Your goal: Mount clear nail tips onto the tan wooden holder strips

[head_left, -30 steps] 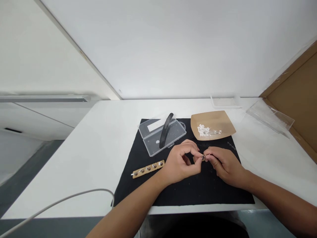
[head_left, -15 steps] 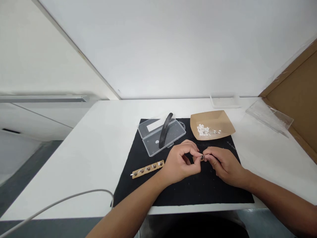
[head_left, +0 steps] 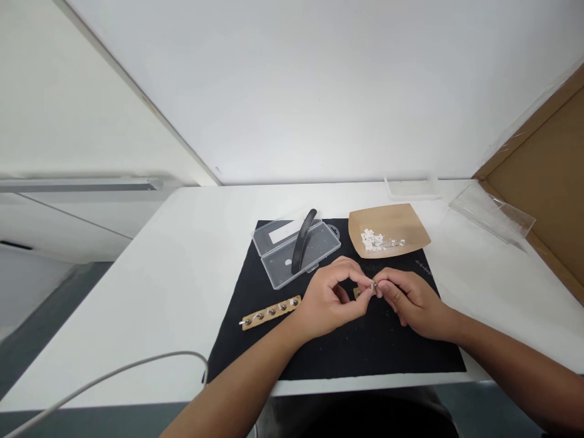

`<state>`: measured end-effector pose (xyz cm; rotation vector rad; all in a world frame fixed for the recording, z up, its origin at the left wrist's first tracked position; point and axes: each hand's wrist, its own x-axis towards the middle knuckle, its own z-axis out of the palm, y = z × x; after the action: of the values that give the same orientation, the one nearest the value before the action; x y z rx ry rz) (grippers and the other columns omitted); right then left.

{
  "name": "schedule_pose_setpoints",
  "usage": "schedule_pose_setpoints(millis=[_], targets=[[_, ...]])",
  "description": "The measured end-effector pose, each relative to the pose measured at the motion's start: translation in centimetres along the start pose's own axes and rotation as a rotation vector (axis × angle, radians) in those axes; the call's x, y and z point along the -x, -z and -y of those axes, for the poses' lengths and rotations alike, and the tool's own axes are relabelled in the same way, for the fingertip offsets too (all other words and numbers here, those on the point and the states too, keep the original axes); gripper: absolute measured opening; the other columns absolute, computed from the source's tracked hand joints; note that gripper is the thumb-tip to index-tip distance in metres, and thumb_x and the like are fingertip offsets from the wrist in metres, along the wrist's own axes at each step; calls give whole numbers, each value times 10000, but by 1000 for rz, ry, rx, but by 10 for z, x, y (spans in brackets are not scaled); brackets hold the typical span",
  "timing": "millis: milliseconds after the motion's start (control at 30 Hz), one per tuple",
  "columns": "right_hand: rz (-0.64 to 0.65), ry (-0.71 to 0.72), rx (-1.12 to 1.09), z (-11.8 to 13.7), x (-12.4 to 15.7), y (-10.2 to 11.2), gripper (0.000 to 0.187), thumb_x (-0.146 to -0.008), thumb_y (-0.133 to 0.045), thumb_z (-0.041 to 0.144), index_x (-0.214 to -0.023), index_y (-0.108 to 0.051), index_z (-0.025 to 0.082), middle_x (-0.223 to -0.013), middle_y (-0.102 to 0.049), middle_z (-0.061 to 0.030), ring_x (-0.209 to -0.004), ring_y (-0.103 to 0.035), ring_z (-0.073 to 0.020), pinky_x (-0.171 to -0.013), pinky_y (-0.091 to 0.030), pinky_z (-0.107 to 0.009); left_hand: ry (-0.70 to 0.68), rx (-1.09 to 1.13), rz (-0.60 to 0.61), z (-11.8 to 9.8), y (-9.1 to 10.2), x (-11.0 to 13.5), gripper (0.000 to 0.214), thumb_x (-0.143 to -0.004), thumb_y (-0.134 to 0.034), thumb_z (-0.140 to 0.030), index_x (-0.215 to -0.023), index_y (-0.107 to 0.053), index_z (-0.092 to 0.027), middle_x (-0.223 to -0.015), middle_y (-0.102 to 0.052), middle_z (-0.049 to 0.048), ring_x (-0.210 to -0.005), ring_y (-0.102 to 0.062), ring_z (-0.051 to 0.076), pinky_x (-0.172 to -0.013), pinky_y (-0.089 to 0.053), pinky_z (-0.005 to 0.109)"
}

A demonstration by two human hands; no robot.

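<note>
Over the black mat (head_left: 337, 353), my left hand (head_left: 335, 298) pinches a small metal piece (head_left: 373, 286) between thumb and index finger. The fingertips of my right hand (head_left: 408, 301) are closed on the same piece from the right. Its exact kind is too small to make out. Just behind the fingers lies a bit of tan board (head_left: 356, 293), mostly hidden. Left of my left hand rests a tan strip (head_left: 271, 312) bearing several round metal holders, with small white pieces on some.
Behind my hands are an open clear plastic case (head_left: 283, 267), a black curved nail file (head_left: 302, 242) lying across it, and a brown paper tray (head_left: 395, 222) with small white pieces (head_left: 374, 240). Clear plastic boxes (head_left: 493, 216) stand back right. A cable (head_left: 137, 364) crosses the left front.
The metal piece has been turned slightly between my fingertips, and more of the tan board behind shows. My right fingers have curled closer. The whole view has shifted a little.
</note>
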<state>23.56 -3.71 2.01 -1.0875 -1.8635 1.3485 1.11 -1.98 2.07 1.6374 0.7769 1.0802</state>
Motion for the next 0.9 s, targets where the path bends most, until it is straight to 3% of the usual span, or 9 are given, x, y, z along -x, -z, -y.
schedule_pose_setpoints(millis=[267,733,900], targets=[[31,-27,-74,-3,2,0,402,-1135,-462,537,-944,-599,211,-618,-509,88,-415,-506,-59,-440,-380,-185,-255,-110,-10,2,4,-2,227,-846,-821,-109,-1063,-798,-173,-1023,-733,119,-918,-727,185,-416,-493,80],[74,-80,-136,-1,2,2,441,-1122,-467,583,-935,-602,207,-647,-503,81,-432,-504,-53,-427,-380,-169,-476,-273,6,4,10,-6,166,-913,-828,-121,-1059,-775,-178,-939,-765,97,-985,-719,206,-441,-479,117],[86,-94,-165,-1,3,2,439,-1117,-477,587,-940,-603,206,-639,-496,84,-433,-491,-52,-424,-371,-166,-563,-277,-1,4,11,-9,157,-910,-844,-140,-1038,-761,-175,-907,-785,76,-963,-735,210,-638,-616,243]])
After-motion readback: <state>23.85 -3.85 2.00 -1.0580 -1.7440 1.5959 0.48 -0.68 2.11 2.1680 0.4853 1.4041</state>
